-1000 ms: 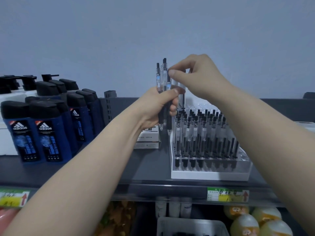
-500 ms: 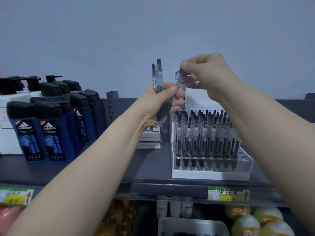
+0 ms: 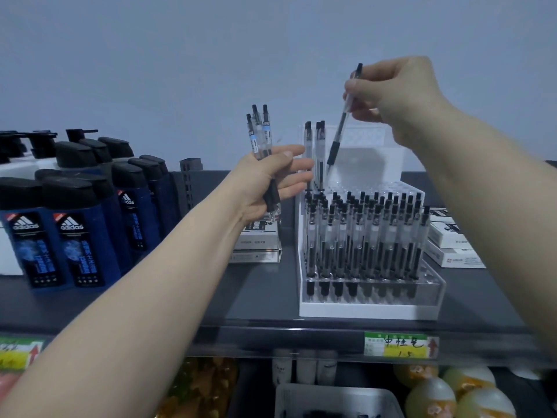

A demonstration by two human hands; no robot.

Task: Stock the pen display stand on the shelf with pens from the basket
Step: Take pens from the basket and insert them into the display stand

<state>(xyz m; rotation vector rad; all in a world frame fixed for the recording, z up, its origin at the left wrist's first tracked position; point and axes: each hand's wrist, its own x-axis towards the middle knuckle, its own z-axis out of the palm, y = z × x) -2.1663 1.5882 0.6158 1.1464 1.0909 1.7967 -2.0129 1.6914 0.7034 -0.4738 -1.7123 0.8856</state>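
Dim, bluish, even light; soft focus (edges bowed by the wide lens)

wall [image 3: 150, 55]: plain, pale blue-grey | shelf [image 3: 256, 297]: dark grey, price-label strip [image 3: 271, 342] along front | light: dim, even

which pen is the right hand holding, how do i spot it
Find the white pen display stand on the dark shelf. Above its back rows the right hand pinches one pen, black grip end down. It alone is slanted; the pens in the left hand are bunched upright.
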